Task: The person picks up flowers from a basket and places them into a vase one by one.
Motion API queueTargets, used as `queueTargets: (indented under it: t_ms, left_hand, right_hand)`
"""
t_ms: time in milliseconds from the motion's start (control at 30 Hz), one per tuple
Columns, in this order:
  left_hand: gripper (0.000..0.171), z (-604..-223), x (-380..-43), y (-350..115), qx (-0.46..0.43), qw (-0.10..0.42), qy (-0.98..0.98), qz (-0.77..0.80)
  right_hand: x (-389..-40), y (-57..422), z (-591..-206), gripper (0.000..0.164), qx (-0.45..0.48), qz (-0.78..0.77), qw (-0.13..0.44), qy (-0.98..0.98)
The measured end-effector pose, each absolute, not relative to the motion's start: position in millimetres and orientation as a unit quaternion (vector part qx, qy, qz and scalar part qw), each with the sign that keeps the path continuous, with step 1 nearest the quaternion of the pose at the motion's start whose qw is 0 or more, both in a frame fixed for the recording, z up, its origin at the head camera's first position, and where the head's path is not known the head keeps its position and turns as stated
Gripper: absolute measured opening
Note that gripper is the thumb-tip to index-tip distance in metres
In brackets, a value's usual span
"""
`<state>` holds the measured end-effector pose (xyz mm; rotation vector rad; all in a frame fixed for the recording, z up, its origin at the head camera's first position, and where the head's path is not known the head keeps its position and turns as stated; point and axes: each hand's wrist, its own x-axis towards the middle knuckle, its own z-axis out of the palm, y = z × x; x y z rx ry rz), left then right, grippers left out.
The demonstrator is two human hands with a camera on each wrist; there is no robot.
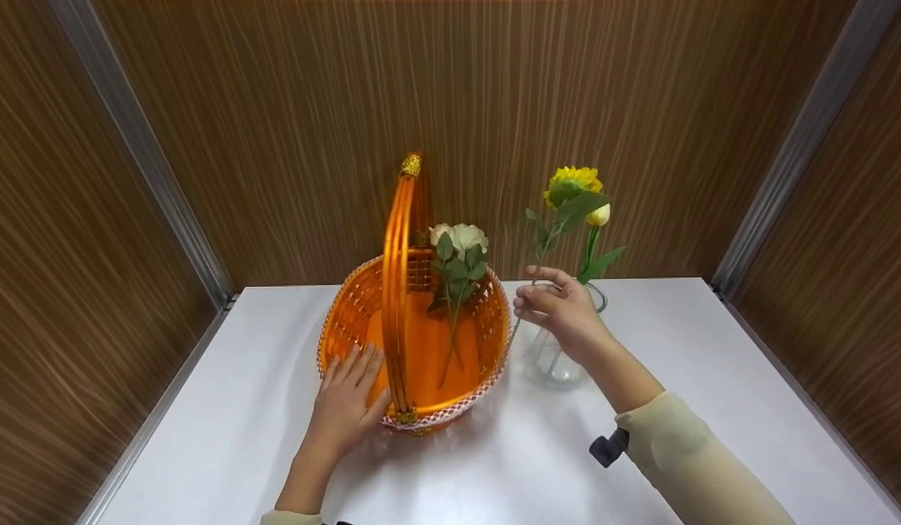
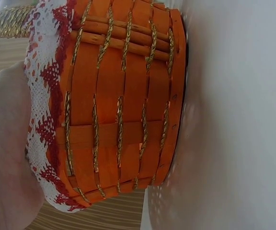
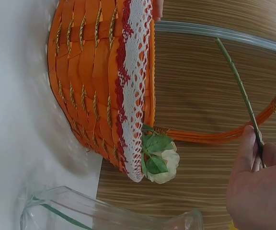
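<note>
My right hand (image 1: pixel 559 310) pinches the thin green stem (image 3: pixel 243 91) of a yellow flower (image 1: pixel 573 184) between thumb and fingers. The flower is held upright, its stem's lower end slanting towards the basket's right rim. Behind that hand stands a clear glass vase (image 1: pixel 559 368) with a pale yellow tulip (image 1: pixel 600 215) in it. An orange woven basket (image 2: pixel 109 110) with a tall handle (image 1: pixel 395 292) stands to the left. White roses (image 1: pixel 461 239) lean inside its far right part. On the basket's near left rim rests my left hand (image 1: pixel 344 408), fingers extended over the inside.
Red-and-white lace trim (image 3: pixel 133 81) runs around the basket rim. The white table (image 1: pixel 224 408) is enclosed by wood-patterned panels (image 1: pixel 289 146) at the back and both sides, with metal posts (image 1: pixel 158 175) in the corners.
</note>
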<state>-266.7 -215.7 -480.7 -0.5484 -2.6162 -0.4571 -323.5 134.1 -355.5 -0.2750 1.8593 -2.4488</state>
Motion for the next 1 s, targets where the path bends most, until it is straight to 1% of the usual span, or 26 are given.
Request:
queueTargets:
  t_ms: [333, 500, 600, 800, 1000]
  left_hand:
    - [0.063, -484, -262, -217, -0.193, 0.211, -0.944, -0.166]
    - [0.062, -486, -261, -217, -0.197, 0.227, -0.939, -0.165]
    - [0.062, -486, -263, -216, -0.2, 0.235, -0.937, -0.161]
    - [0.062, -483, -265, -215, -0.201, 0.232, -0.938, -0.162]
    - [0.061, -481, -268, -214, -0.204, 0.239, -0.936, -0.16]
  right_hand:
    - [-321, 147, -355, 0.033, -0.07, -0.778, 0.02, 0.623]
    - [-320, 157, -354, 0.035, -0.068, -0.784, 0.015, 0.617]
    - [-321, 166, -351, 0.035, -0.063, -0.783, 0.008, 0.618]
    - [-323, 182, -346, 0.033, -0.062, -0.781, -0.012, 0.622]
    - [-324, 197, -338, 0.03, -0.063, -0.788, -0.038, 0.611]
